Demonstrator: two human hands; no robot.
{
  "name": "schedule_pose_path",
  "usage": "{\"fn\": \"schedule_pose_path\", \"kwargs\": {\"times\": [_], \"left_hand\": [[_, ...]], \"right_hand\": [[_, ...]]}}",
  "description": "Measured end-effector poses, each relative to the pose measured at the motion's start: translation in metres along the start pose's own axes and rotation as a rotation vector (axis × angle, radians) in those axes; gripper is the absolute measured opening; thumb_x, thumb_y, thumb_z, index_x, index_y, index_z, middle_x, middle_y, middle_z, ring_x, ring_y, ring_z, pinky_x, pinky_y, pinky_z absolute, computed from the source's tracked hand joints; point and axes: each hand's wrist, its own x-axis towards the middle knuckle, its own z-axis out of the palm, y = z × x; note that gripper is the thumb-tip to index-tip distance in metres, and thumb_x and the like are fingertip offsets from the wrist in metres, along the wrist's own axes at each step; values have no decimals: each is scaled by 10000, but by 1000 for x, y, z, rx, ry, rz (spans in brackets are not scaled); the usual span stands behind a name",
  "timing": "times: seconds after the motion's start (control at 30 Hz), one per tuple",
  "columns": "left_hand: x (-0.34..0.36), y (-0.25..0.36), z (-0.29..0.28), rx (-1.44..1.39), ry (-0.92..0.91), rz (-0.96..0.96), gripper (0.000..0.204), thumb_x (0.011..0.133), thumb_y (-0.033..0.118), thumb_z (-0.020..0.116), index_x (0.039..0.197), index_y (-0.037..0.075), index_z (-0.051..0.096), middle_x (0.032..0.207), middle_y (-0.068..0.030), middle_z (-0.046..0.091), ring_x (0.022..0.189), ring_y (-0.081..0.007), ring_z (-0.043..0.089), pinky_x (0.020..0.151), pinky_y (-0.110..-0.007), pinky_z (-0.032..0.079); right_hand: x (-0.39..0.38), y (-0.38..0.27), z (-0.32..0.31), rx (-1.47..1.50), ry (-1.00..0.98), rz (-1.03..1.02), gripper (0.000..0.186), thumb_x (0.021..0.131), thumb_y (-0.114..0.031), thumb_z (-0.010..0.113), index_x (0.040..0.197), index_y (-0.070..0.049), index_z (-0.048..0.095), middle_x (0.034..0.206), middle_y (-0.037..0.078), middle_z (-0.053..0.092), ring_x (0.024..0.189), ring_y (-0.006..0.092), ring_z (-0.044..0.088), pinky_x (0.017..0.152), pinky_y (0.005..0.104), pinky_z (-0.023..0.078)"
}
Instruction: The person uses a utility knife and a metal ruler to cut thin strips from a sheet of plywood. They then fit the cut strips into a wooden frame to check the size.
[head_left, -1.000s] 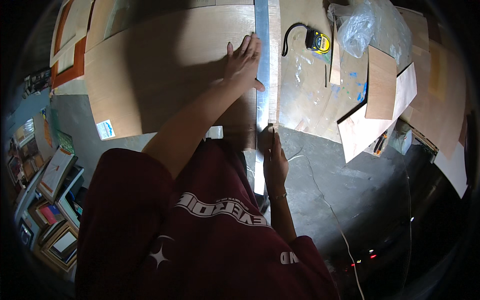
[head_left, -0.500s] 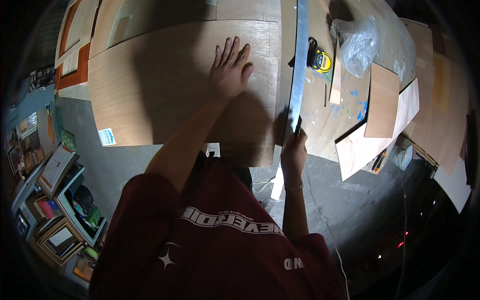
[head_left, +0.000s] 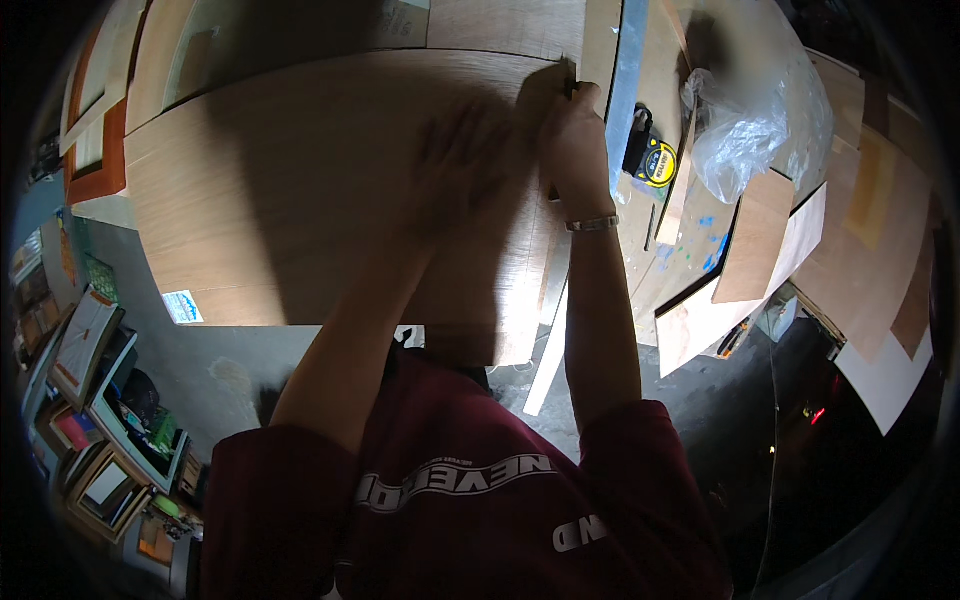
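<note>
My left hand [head_left: 458,165] lies in deep shadow, flat on a large plywood sheet [head_left: 330,150] with its fingers apart. Close to the sheet's far right corner, my right hand [head_left: 575,150] is closed round a slim dark tool [head_left: 571,82]; its tip shows past the fingers, but most of it is hidden, so its kind is unclear. Just right of that hand runs a long metal straightedge [head_left: 624,90], partly covered by my right wrist. Its near end [head_left: 546,375] sticks out past the table's front edge.
Right of the straightedge lie a yellow-black tape measure [head_left: 655,162], a thin wooden strip [head_left: 680,180], a crumpled clear plastic bag [head_left: 740,135] and loose board pieces [head_left: 755,235]. Orange-brown frames [head_left: 97,165] rest at the far left. Stacked frames and boxes [head_left: 110,480] fill the floor at lower left.
My right hand has moved from the sheet's near right side to its far right corner, tool in hand. The left hand stays flat on the sheet, now shaded. The view has shifted slightly.
</note>
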Motion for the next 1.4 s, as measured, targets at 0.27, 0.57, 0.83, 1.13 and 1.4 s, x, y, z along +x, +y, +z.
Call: {"fn": "schedule_pose_path", "kwargs": {"times": [0.27,0.57,0.83,1.13,1.4], "left_hand": [[0,1,-6,-91,-3,-43,619,977,450,607,1538,213,493,1641,-149,369,1528,-379,313,1219,-624,194],[4,5,-7,-43,70,-36,596,952,422,650,1501,224,529,1582,-117,463,1476,-319,416,1168,-612,315],[4,4,-10,-70,48,-51,628,935,410,664,1517,231,512,1596,-116,444,1502,-313,377,1182,-614,289],[0,5,-11,-112,29,-71,634,933,379,668,1529,253,493,1626,-109,399,1524,-314,331,1196,-629,239],[0,7,-7,-48,97,-34,648,873,313,719,1488,235,529,1609,-99,429,1469,-308,416,1184,-561,310]], "right_hand": [[-2,-2,6,50,16,-37,342,1014,-151,492,1208,92,349,932,414,653,934,580,647,762,581,538],[6,-16,2,-247,1,89,312,1052,-226,483,1224,35,480,786,321,684,768,519,689,668,579,550],[7,-18,6,-296,10,77,287,1056,-216,467,1210,19,529,802,313,694,790,504,702,687,588,555],[13,-20,8,-384,-23,57,234,1029,-173,498,1151,25,524,842,334,691,837,517,695,699,576,561],[1,1,3,-324,-113,-50,307,1014,-233,509,1071,67,547,896,355,699,921,537,693,795,594,571]]}}
